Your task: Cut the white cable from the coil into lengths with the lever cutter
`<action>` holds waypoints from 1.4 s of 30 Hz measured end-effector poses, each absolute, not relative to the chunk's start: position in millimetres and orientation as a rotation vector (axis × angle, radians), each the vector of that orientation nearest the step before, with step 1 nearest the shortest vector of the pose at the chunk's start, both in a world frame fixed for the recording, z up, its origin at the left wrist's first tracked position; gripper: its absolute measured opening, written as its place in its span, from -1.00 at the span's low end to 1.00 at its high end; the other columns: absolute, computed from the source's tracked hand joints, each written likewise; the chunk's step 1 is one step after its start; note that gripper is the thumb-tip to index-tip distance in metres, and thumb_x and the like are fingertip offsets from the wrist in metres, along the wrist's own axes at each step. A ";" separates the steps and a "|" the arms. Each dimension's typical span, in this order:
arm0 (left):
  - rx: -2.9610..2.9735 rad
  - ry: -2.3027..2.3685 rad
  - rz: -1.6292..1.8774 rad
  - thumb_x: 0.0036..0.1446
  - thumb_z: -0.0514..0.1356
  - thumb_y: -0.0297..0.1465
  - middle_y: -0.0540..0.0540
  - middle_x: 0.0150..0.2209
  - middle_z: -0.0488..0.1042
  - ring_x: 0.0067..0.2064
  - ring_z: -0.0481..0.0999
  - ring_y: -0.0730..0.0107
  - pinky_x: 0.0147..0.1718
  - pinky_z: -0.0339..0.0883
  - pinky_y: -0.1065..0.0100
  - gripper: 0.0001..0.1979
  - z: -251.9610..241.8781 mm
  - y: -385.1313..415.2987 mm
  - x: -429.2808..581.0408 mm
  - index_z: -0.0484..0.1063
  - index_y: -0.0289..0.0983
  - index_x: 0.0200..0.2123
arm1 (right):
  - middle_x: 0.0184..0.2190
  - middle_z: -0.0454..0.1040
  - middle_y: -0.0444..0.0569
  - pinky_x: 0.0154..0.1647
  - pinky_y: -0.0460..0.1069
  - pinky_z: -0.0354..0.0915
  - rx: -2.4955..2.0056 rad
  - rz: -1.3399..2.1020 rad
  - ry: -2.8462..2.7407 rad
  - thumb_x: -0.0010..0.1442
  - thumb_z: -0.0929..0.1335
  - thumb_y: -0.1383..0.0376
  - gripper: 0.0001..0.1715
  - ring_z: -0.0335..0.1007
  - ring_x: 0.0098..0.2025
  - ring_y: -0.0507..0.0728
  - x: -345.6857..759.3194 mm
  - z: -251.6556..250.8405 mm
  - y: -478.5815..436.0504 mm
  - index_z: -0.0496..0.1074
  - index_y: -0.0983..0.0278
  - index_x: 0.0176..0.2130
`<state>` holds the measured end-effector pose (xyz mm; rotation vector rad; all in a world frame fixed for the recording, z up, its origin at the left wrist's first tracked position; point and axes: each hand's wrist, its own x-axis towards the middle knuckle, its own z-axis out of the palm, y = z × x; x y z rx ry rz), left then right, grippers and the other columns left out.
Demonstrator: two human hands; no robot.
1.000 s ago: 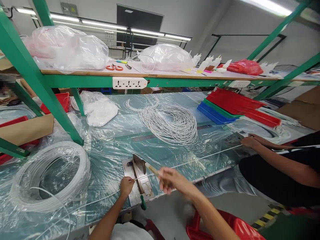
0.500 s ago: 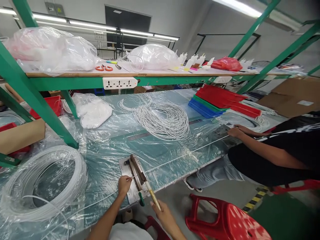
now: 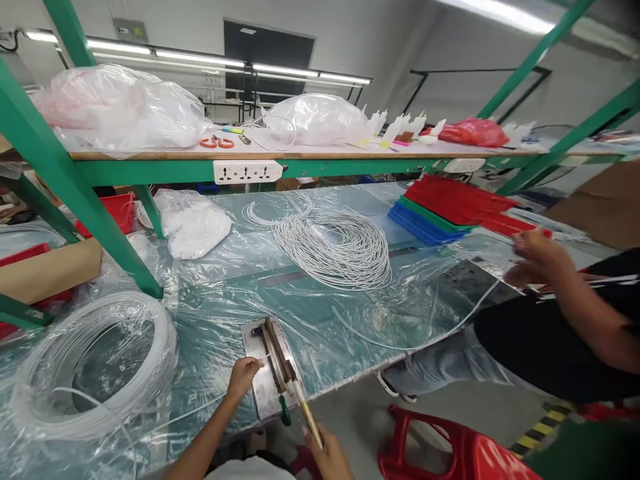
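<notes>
My left hand (image 3: 244, 377) is pinched on a thin white cable (image 3: 200, 405) at the left side of the lever cutter (image 3: 273, 370). That cable runs back across the bench toward the large white coil (image 3: 163, 353) on the left. My right hand (image 3: 327, 453) is closed around the cutter's handle (image 3: 310, 417), which hangs over the bench's front edge. The cutter's lever lies low along its metal plate. A separate white cable length (image 3: 415, 348) curves over the bench on the right, its left end loose and apart from the cutter.
A co-worker's hand (image 3: 543, 257) is raised at the right by a dark plate (image 3: 463, 287). A white cable bundle (image 3: 333, 250) lies mid-bench, with stacked red, green and blue trays (image 3: 435, 213) behind. A green post (image 3: 107, 220) rises at left; a red stool (image 3: 450, 447) stands below.
The straight cable between the cutter and the co-worker has come away from the cutter and now lies curved. The co-worker's hand has risen. My hands stay at the cutter; the view shifts slightly.
</notes>
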<state>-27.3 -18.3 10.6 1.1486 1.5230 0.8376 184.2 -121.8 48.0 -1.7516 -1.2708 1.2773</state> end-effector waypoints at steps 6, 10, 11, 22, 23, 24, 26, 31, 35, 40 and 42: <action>1.304 1.433 0.847 -0.02 0.07 0.00 -0.12 -0.51 0.44 -0.38 0.37 0.27 -0.33 0.18 0.33 -0.52 58.9 -26.5 -30.9 0.53 -0.30 -0.50 | -0.55 0.28 -0.18 -0.59 -0.10 0.10 -1.261 1.814 -0.969 0.00 0.34 -0.07 -0.45 0.07 -0.64 -0.05 188.0 157.9 -63.2 0.30 0.19 -0.11; 1.552 1.556 0.879 0.13 0.01 -0.11 -0.07 -0.50 0.34 -0.36 0.34 0.29 -0.33 0.13 0.35 -0.57 104.8 -39.0 -39.5 0.45 -0.27 -0.55 | -0.37 0.35 -0.07 -0.32 -0.04 0.24 -0.953 1.842 -1.064 0.04 0.31 -0.08 -0.44 0.30 -0.36 0.05 154.5 209.6 24.4 0.27 0.20 -0.09; 1.548 1.566 0.895 0.15 -0.01 -0.12 -0.05 -0.49 0.32 -0.38 0.33 0.32 -0.37 0.12 0.37 -0.58 115.6 -42.3 -42.2 0.44 -0.26 -0.53 | -0.37 0.35 -0.07 -0.30 -0.05 0.24 -0.946 1.820 -1.099 0.05 0.32 -0.06 -0.42 0.31 -0.35 0.06 142.8 215.6 50.6 0.24 0.20 -0.04; 1.104 1.577 1.214 0.09 0.00 0.01 0.08 -0.67 0.17 -0.60 0.18 0.43 -0.58 0.04 0.44 -0.55 164.8 -74.1 -78.0 0.39 -0.27 -0.39 | -0.47 0.31 -0.15 -0.37 -0.10 0.18 -1.265 1.565 -1.338 0.11 0.31 0.27 -0.43 0.22 -0.42 0.00 47.1 203.6 198.4 0.11 0.30 0.09; 1.038 1.568 1.249 0.07 0.01 0.04 0.09 -0.70 0.16 -0.62 0.18 0.44 -0.59 0.06 0.44 -0.53 169.3 -75.3 -83.3 0.38 -0.27 -0.37 | -0.44 0.31 -0.16 -0.34 -0.10 0.18 -1.249 1.520 -1.357 0.11 0.30 0.29 -0.37 0.22 -0.39 0.01 47.0 199.2 187.1 0.04 0.27 0.13; 0.978 1.556 1.294 0.04 0.03 0.05 0.10 -0.71 0.17 -0.62 0.20 0.44 -0.59 0.09 0.44 -0.52 174.8 -75.9 -88.7 0.38 -0.27 -0.37 | -0.43 0.32 -0.16 -0.32 -0.09 0.18 -1.229 1.486 -1.378 0.10 0.30 0.32 -0.33 0.23 -0.36 0.01 47.9 193.4 171.2 0.01 0.25 0.16; 0.870 1.515 1.402 -0.02 0.08 0.07 0.07 -0.69 0.25 -0.62 0.25 0.44 -0.57 0.16 0.44 -0.51 188.1 -74.9 -97.6 0.37 -0.28 -0.40 | -0.45 0.34 -0.16 -0.32 -0.08 0.19 -1.176 1.501 -1.454 0.03 0.34 0.35 -0.30 0.24 -0.37 0.03 50.7 176.7 127.4 0.09 0.25 0.14; 0.595 1.278 1.614 -0.15 0.25 0.02 0.02 -0.51 0.37 -0.61 0.28 0.52 -0.61 0.23 0.45 -0.54 222.9 -60.4 -90.9 0.36 -0.30 -0.45 | -0.50 0.37 -0.20 -0.51 -0.13 0.15 -0.692 2.155 -1.905 -0.19 0.49 0.22 -0.14 0.20 -0.56 -0.04 50.9 126.6 -9.9 0.20 0.18 0.09; 0.542 1.104 1.535 -0.18 0.28 -0.02 0.03 -0.48 0.36 -0.62 0.25 0.57 -0.63 0.24 0.47 -0.57 237.3 -44.4 -63.6 0.36 -0.29 -0.47 | -0.51 0.31 -0.14 -0.54 -0.14 0.14 -0.636 2.124 -1.783 0.06 0.26 -0.12 -0.40 0.20 -0.56 -0.04 50.0 128.7 -77.1 0.37 0.22 -0.07; 1.012 0.979 1.025 0.01 0.15 -0.04 -0.11 -0.22 0.45 -0.22 0.43 0.29 -0.13 0.30 0.27 -0.50 223.1 -49.9 -42.0 0.36 -0.19 -0.04 | -0.70 0.24 -0.12 -0.58 -0.11 0.10 -0.907 1.853 -1.561 0.10 0.07 -0.23 -0.22 0.13 -0.66 -0.04 94.4 180.8 -67.3 0.40 0.33 -0.54; 1.197 0.901 0.706 0.03 0.17 -0.11 -0.10 -0.21 0.45 -0.16 0.40 0.28 -0.07 0.24 0.29 -0.55 208.4 -64.2 -41.5 0.36 -0.15 -0.02 | -0.79 0.11 -0.19 -0.65 -0.12 -0.01 -1.090 1.674 -1.390 0.07 0.09 -0.25 -0.26 -0.01 -0.74 -0.06 130.5 198.9 -42.3 0.27 0.29 -0.64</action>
